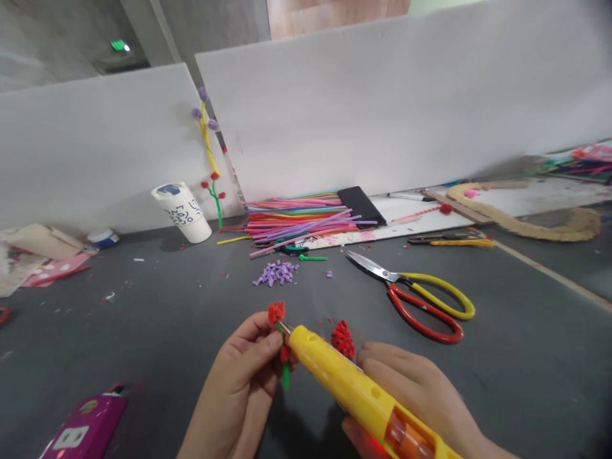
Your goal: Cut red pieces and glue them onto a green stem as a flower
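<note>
My left hand pinches a small flower with a red head and a green stem, held upright above the dark table. In my right hand is a yellow hot glue gun, pointing up and to the left. Its metal nozzle meets the flower just below the red head, touching or nearly so. Behind the glue gun lies a small pile of red pieces. Farther back sits a heap of cut purple pieces. My right fingers are partly hidden by the glue gun.
Scissors with red and yellow handles lie at the right. Colourful pipe cleaners, a white cup and finished stems stand or lie along the white partition. A purple power strip is at front left.
</note>
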A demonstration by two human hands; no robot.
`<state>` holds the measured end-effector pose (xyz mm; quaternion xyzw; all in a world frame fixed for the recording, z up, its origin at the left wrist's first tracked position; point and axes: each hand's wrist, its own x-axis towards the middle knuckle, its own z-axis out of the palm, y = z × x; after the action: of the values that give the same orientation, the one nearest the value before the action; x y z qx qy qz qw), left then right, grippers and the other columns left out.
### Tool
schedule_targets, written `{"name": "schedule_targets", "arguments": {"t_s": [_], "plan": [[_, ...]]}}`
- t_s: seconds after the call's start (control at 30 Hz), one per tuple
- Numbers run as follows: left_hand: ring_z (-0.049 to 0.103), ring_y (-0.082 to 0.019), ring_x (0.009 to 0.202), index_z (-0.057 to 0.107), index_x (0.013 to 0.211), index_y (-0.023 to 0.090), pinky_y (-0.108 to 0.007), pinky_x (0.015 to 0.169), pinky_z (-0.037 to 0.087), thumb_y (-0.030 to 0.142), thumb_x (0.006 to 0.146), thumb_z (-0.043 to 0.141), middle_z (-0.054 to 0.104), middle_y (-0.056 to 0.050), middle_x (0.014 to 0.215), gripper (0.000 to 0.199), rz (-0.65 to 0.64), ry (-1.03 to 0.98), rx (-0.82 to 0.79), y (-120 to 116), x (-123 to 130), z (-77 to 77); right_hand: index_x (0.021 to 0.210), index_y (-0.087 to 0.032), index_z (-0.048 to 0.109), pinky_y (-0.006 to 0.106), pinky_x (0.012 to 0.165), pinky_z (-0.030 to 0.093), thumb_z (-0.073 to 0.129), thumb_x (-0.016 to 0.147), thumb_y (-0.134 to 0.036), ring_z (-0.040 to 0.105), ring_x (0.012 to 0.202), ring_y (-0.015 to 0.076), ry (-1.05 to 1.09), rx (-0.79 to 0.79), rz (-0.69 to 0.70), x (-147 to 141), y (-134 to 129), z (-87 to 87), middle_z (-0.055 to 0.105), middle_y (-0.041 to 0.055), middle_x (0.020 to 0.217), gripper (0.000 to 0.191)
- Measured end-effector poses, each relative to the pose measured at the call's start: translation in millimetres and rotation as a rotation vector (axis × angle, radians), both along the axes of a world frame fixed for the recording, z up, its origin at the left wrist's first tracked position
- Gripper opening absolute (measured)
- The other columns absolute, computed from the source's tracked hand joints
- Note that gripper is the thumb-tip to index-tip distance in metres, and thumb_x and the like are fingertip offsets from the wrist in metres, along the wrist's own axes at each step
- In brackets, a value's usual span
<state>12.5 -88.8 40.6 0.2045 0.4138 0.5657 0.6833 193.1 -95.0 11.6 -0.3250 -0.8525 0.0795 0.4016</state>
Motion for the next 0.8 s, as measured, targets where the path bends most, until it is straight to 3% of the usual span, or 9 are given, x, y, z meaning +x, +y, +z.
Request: {"name": "schedule_targets", "arguments": {"t_s": [0.43,0.63,0.73,0.8], "plan": [[0.062,-0.010,0.062,0.074,0.081,0.016,-0.019,0.061,0.052,0.010,0.073,0.071,0.071,-0.002,0.072,0.011,-0.006,0.035,-0.028,-1.2,-0.6,-1.0,0.060,-0.022,0.036,0.025,0.046,0.030,0.042,0.085,-0.019,0.038,0.048,0.0112,-0.025,0.021,-0.015,-0.4,0.3,0.2,0.042,-0.0034,0.054,0.026],[0.064,-0.010,0.063,0.073,0.077,0.018,-0.018,0.062,0.053,0.010,0.073,0.071,0.072,0.000,0.071,0.010,0.001,0.073,0.056,0.5,-2.0,-4.7,0.061,-0.022,0.036,0.025,0.046,0.027,0.049,0.079,-0.018,0.037,0.047,0.0112,-0.046,0.057,-0.048,-2.6,1.9,0.6,0.043,-0.0036,0.053,0.023],[0.063,-0.009,0.061,0.072,0.075,0.018,-0.015,0.061,0.052,0.010,0.073,0.072,0.072,0.000,0.069,0.008,0.078,0.165,0.106,4.4,-6.6,-4.1,0.061,-0.022,0.037,0.025,0.046,0.028,0.052,0.079,-0.019,0.039,0.047,0.0111,-0.028,0.041,-0.073,-2.9,4.7,0.5,0.043,-0.0043,0.053,0.024],[0.063,-0.008,0.059,0.072,0.074,0.018,-0.013,0.059,0.052,0.011,0.072,0.072,0.071,0.001,0.065,0.007,0.185,0.206,0.136,8.0,-11.4,-2.3,0.067,-0.022,0.041,0.023,0.048,0.031,0.054,0.079,-0.017,0.045,0.050,0.0111,0.005,-0.052,-0.078,-2.4,6.4,0.7,0.048,-0.0035,0.059,0.018]]}}
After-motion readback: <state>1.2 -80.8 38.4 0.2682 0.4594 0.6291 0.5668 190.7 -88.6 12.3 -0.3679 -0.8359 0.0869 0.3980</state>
